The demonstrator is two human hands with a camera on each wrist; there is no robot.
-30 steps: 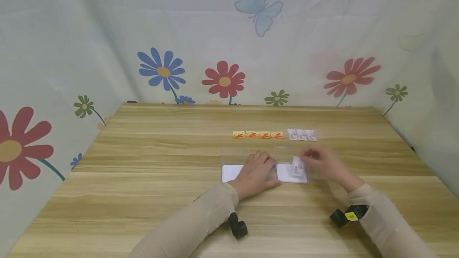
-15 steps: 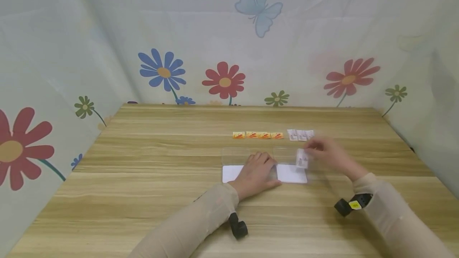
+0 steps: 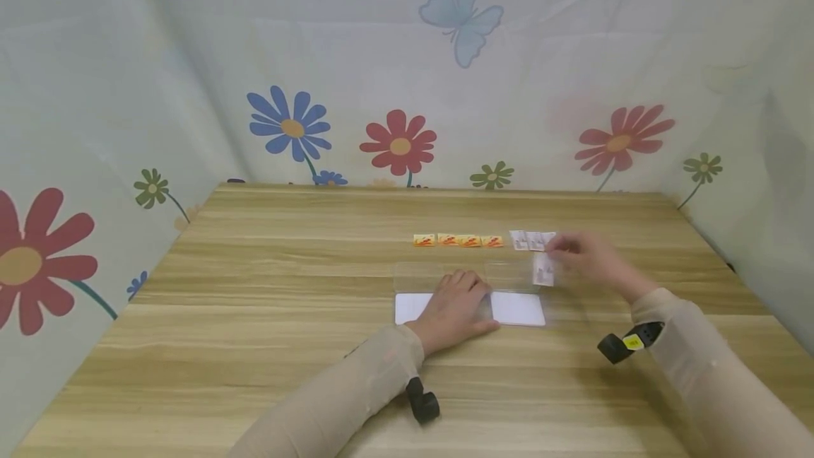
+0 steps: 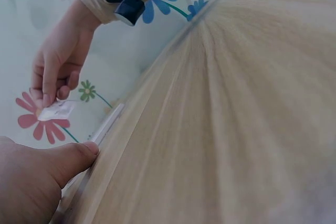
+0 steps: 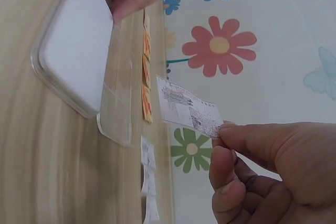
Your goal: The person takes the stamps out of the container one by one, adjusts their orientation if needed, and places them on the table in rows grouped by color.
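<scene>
My right hand (image 3: 588,260) pinches a small white printed slip (image 3: 543,271) by one corner between thumb and fingertips. In the right wrist view, this slip (image 5: 189,106) hangs in the air, thin and slightly bowed. Below and to its left lies a clear plastic case (image 3: 518,308) with a white face, its transparent lid (image 3: 509,276) laid open toward the back. A similar case (image 3: 410,307) sits on the left, partly hidden by my left hand (image 3: 454,309). That hand rests palm down between the two cases, its thumb (image 4: 79,156) at the right case's edge.
Behind the cases runs a row of several yellow and red slips (image 3: 469,240). To its right lie white printed slips (image 3: 526,239), partly overlapped by my right hand. The wooden table (image 3: 254,288) meets a flower-printed cloth (image 3: 521,97) at the back and sides.
My right hand has carried the white slip from over the right case up and back to the right, toward the white row. The left hand stays in place.
</scene>
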